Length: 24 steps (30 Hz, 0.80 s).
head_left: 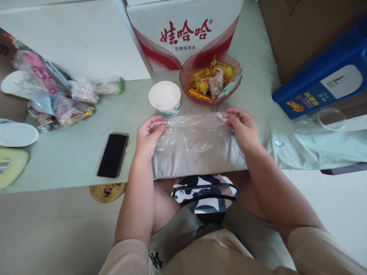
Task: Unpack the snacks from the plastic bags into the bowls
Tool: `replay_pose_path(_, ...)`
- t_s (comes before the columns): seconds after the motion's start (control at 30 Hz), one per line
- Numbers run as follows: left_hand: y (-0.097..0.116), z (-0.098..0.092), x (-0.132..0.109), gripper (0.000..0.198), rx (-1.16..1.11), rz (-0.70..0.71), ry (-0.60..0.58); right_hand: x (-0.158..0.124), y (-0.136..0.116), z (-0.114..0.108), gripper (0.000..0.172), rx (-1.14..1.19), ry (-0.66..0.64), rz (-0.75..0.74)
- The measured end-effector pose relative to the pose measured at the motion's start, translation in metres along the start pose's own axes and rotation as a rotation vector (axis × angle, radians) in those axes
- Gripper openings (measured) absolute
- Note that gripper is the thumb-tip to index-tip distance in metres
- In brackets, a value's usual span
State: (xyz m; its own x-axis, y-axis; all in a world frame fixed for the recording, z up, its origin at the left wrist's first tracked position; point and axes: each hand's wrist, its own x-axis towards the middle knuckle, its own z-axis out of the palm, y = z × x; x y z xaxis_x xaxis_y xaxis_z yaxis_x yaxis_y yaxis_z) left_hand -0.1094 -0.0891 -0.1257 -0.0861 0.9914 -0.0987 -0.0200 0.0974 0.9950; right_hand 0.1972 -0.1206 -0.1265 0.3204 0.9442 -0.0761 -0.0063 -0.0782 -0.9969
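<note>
Two hands are seen on one clear plastic bag (195, 143), which is spread flat at the near edge of the counter (71, 152), directly before the person. Far left of the bag, a white plate (15, 134) and a heap of wrapped snacks (57, 97) are laid. Closer in, just left of the bag, a dark phone (112, 154) is placed face up. At the bag's far left corner the left hand (149, 134) is set, its grip pinched together on the film. Just behind the bag a white paper cup (164, 97) is stood upright. Behind the bag's right half a reddish glass bowl (183, 76) is filled with wrapped sweets (212, 80), and a red-and-white carton (183, 34) is stood farther back. At the bag's far right corner the right hand (242, 129) is set, its grip likewise clamped on the film. Well right of the bag, a blue box (321, 72) is seen tilted.
</note>
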Motion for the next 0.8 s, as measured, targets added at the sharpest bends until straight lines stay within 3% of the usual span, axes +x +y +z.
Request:
replay_pose_path(0.13,-0.006,-0.004,0.006,0.03,0.127,0.119,0.171,0.002,0.002,-0.007,0.037,-0.177,-0.094,-0.046)
replay_pose_path(0.23,-0.006,-0.007,0.006,0.015,0.25,0.183,0.236,0.003,0.001,-0.01,0.021,-0.383,-0.047,-0.173)
replay_pose_path(0.37,-0.001,-0.005,0.001,0.026,0.137,0.256,0.193,-0.004,-0.006,-0.012,0.011,-0.477,0.158,-0.426)
replay_pose_path(0.43,0.003,-0.003,-0.001,0.04,-0.024,0.228,0.128,-0.011,-0.011,-0.013,0.009,-0.427,0.129,-0.478)
replay_pose_path(0.53,0.008,-0.002,-0.005,0.049,-0.182,0.13,0.069,-0.02,-0.017,-0.013,0.014,-0.206,-0.101,-0.28)
replay_pose_path(0.67,0.014,-0.003,-0.006,0.059,-0.142,-0.035,0.089,-0.019,-0.023,-0.014,0.024,0.128,-0.314,0.241)
replay_pose_path(0.73,0.015,-0.003,-0.005,0.064,-0.087,-0.131,0.089,-0.01,-0.023,-0.016,0.032,0.188,-0.371,0.414)
replay_pose_path(0.8,0.015,-0.002,-0.004,0.066,-0.055,-0.221,0.065,0.0,-0.019,-0.018,0.039,0.207,-0.313,0.435)
